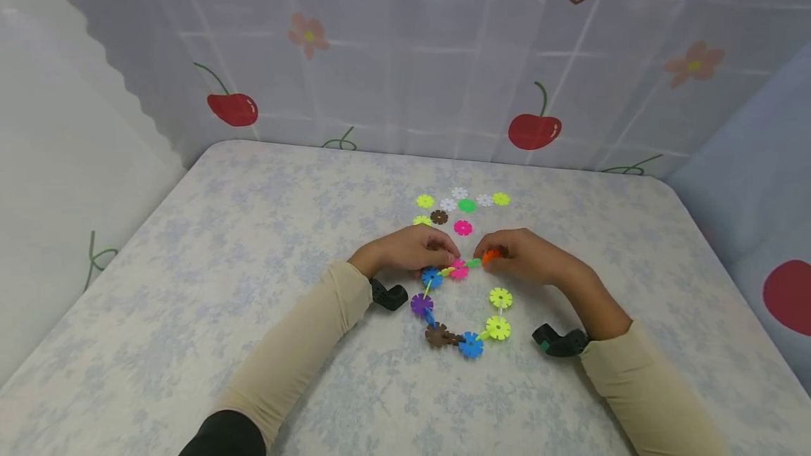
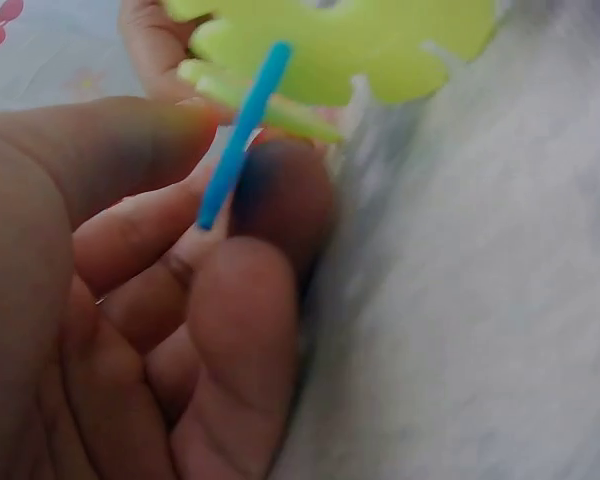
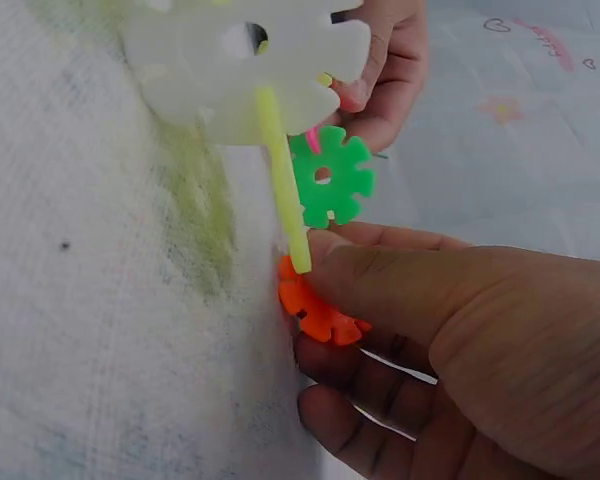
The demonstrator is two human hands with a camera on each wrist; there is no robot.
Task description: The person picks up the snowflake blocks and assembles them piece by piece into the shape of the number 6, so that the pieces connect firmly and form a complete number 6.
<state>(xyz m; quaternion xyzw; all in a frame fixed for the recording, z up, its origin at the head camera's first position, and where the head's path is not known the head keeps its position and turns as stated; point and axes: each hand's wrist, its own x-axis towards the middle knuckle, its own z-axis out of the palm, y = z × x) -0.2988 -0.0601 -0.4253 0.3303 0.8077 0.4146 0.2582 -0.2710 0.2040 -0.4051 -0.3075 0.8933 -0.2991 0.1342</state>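
Observation:
A curved chain of notched plastic flower discs lies on the table, with a gap at its right side. At its far side my left hand (image 1: 418, 246) pinches a pink disc (image 1: 459, 270), joined to a green disc (image 3: 332, 178). My right hand (image 1: 529, 256) pinches an orange disc (image 3: 320, 308) at the chain's end, beside the green one. A blue disc (image 1: 432, 277) and a purple disc (image 1: 421, 305) follow down the left side. The other end is a yellow disc (image 1: 500, 298), below my right hand. In the left wrist view a blue disc (image 2: 244, 135) shows edge-on before the fingers.
Beyond the hands lie several loose discs: a brown disc (image 1: 439, 217), a pink loose disc (image 1: 463, 228), a green loose disc (image 1: 467, 205), and white and yellow ones. Black wrist devices (image 1: 561, 340) sit at both wrists. A printed curtain (image 1: 405, 55) hangs behind the table (image 1: 266, 217).

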